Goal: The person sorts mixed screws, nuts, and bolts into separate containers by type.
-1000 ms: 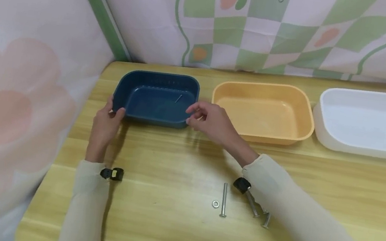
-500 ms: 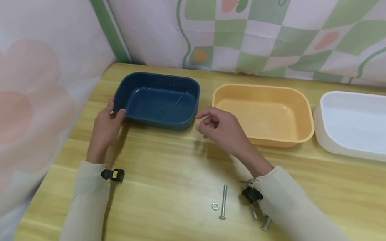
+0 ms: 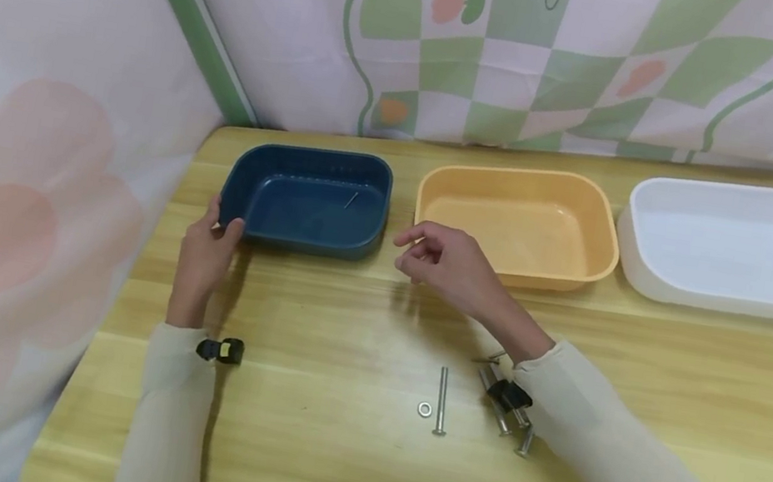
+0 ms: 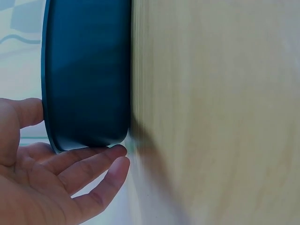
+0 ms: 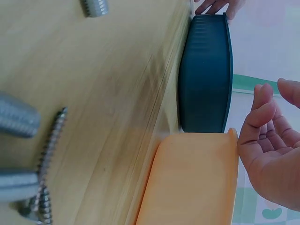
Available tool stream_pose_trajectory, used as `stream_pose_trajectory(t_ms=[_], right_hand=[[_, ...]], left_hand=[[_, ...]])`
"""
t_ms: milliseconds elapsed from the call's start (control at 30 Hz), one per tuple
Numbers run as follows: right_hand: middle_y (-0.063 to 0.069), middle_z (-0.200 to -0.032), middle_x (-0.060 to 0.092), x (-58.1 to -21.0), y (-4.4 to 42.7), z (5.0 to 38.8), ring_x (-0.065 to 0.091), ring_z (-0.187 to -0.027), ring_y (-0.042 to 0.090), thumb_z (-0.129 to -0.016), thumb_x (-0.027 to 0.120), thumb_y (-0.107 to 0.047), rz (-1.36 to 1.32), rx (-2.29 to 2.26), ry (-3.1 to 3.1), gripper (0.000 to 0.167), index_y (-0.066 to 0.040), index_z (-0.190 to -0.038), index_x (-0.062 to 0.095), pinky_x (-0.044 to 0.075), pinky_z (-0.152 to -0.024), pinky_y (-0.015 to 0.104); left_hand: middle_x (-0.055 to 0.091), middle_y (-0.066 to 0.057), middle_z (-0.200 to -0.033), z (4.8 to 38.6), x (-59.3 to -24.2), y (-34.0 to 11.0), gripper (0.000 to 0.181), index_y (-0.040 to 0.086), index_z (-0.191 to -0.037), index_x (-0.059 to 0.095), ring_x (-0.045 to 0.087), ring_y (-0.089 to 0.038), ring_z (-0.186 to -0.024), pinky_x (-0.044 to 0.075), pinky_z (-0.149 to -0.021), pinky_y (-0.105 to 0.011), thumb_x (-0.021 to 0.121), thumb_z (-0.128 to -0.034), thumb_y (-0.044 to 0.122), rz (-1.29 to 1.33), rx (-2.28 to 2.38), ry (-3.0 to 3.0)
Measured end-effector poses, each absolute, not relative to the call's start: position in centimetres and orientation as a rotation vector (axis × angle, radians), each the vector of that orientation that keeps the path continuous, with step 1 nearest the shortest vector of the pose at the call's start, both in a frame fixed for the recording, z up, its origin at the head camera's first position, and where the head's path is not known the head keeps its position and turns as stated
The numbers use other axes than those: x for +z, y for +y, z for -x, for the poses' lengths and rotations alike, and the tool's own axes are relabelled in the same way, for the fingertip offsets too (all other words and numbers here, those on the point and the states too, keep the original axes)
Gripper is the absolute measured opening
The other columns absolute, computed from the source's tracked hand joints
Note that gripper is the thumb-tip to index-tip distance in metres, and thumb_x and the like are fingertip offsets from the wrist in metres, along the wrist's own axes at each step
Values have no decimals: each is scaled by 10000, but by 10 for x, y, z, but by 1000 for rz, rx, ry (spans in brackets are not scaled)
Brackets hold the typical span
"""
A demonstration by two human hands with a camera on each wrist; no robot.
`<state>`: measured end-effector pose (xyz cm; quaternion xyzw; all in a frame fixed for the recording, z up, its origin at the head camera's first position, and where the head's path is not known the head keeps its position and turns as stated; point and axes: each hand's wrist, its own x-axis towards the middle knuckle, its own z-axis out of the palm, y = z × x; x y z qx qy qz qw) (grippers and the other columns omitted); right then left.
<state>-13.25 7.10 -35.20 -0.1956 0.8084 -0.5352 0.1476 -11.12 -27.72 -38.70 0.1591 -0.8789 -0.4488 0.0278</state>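
My left hand point(image 3: 202, 254) touches the left end of a dark blue plastic bin point(image 4: 89, 70). In the left wrist view its thumb is at the rim and its fairly straight fingers lie against the outer end wall. Inside that bin is a small thin screw or nail point(image 3: 351, 200). My right hand point(image 3: 450, 268) hovers in front of the yellow bin point(image 3: 510, 277), its fingers loosely bent and holding nothing visible. On the table lie a long bolt point(image 3: 440, 401) and a small ring-shaped washer or nut point(image 3: 424, 409). Several bolts and screws point(image 3: 525, 442) lie partly hidden under my right wrist.
A white bin point(image 3: 733, 304) stands at the right of the row, close to the yellow one. Patterned cloth point(image 3: 503, 82) hangs behind the wooden table point(image 3: 308, 448) and along its left side. A pointed screw point(image 5: 51, 145) shows in the right wrist view.
My right hand has drawn back to the right from the blue bin's right corner to in front of the yellow bin. The left hand stays at the blue bin; more of the bolts are uncovered.
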Motion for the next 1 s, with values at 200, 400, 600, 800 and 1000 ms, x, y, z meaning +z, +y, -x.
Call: stream_pose_trajectory(t_ms=[200, 400, 600, 800, 1000], right_hand=[[158, -946, 709, -354, 74, 130, 662, -782, 350, -941, 661, -118, 550, -1530, 2328, 197, -53, -1124, 692, 498, -663, 308], [117, -932, 715, -355, 78, 128, 661, -783, 328, -953, 664, -126, 533, -1522, 2339, 187, -46, -1119, 695, 489, -663, 304], [140, -859, 699, -356, 84, 128, 662, -775, 379, -961, 632, -90, 534, -1533, 2335, 164, -24, -1098, 695, 513, -680, 329], [165, -855, 691, -356, 89, 127, 653, -779, 386, -965, 627, -98, 527, -1531, 2326, 175, -21, -1107, 695, 500, -672, 321], [186, -889, 694, -355, 93, 125, 656, -794, 393, -969, 638, -109, 511, -1547, 2299, 196, -11, -1132, 688, 526, -721, 382]], left_hand=[[333, -244, -1537, 112, -386, -278, 650, 91, -1597, 196, 478, -356, -1318, 422, -1021, -482, 488, -1053, 294, -495, -1386, -2709], [331, -247, -1538, 112, -386, -279, 653, 86, -1598, 189, 478, -359, -1317, 423, -1018, -487, 483, -1056, 301, -479, -1382, -2718], [315, -233, -1550, 110, -385, -282, 657, 102, -1602, 183, 478, -345, -1319, 443, -982, -479, 479, -1056, 319, -485, -1373, -2720], [328, -226, -1542, 111, -386, -283, 648, 101, -1599, 192, 486, -345, -1312, 448, -978, -474, 472, -1056, 317, -474, -1376, -2719], [332, -218, -1542, 112, -385, -281, 645, 100, -1597, 200, 483, -339, -1315, 443, -997, -472, 480, -1054, 308, -475, -1378, -2720]])
